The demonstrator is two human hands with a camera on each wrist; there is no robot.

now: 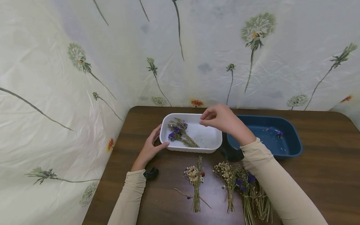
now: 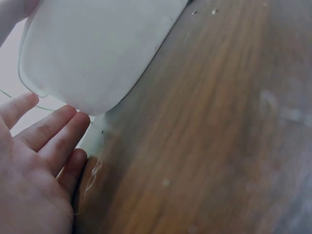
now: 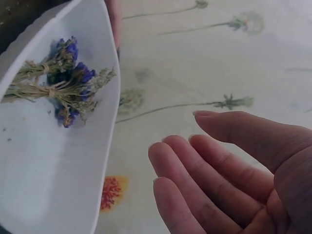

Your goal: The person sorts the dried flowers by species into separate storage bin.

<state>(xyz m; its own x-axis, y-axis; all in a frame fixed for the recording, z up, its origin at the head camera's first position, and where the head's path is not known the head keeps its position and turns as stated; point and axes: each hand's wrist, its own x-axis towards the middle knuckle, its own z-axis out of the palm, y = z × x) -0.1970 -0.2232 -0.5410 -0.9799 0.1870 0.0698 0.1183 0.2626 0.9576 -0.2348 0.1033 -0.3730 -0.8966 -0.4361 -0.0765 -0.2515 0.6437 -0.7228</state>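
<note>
A white plastic tray (image 1: pixel 208 136) stands on the table with small tied bunches of dried purple flowers (image 1: pixel 180 132) in its left part. At the tray's left end is my left hand (image 1: pixel 149 147), its thumb at the near rim and its fingers along the outer wall. The left wrist view shows those fingers (image 2: pixel 56 134) nearly straight, fingertips at the wall. Over the tray's far right side hovers my right hand (image 1: pixel 220 117). In the right wrist view its fingers (image 3: pixel 214 170) bend loosely, with a gap to the thumb and nothing between them.
Right of the white tray stands a blue tray (image 1: pixel 295 148) with a few purple flower bits (image 1: pixel 279 134). In front lie a tied mixed bouquet (image 1: pixel 196 187) with loose stems, a bunch of cream dried flowers (image 1: pixel 229 184) and more purple-flowered bundles (image 1: pixel 247 200). A dandelion-patterned sheet (image 1: pixel 168 47) hangs behind.
</note>
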